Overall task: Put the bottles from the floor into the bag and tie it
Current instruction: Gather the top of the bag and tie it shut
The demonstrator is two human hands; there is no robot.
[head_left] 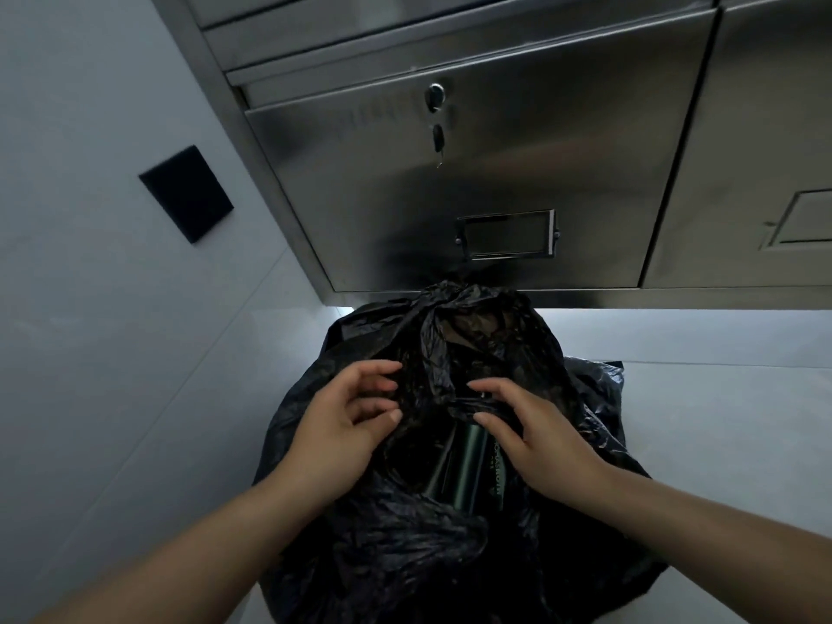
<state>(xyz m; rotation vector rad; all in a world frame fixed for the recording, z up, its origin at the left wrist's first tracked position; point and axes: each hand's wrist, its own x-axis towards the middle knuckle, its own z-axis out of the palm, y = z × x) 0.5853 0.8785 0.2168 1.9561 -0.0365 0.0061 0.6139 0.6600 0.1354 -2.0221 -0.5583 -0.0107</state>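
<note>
A large black plastic bag (387,547) stands on the pale floor right in front of me, its mouth gaping in the middle. Inside the opening lies a dark green bottle (468,461) with a label along its side. My left hand (342,421) hovers at the left edge of the opening, fingers spread and curled, touching the plastic lightly. My right hand (535,439) is over the right edge, fingers apart, just above the bottle. Neither hand grips anything. The far flaps of the bag (454,304) are bunched up toward the cabinet.
A stainless steel cabinet (495,173) stands directly behind the bag, with a lock and hanging key (437,137) and a label holder (506,235). A pale wall with a black square plate (187,193) is at the left. Pale floor (720,398) lies to the right.
</note>
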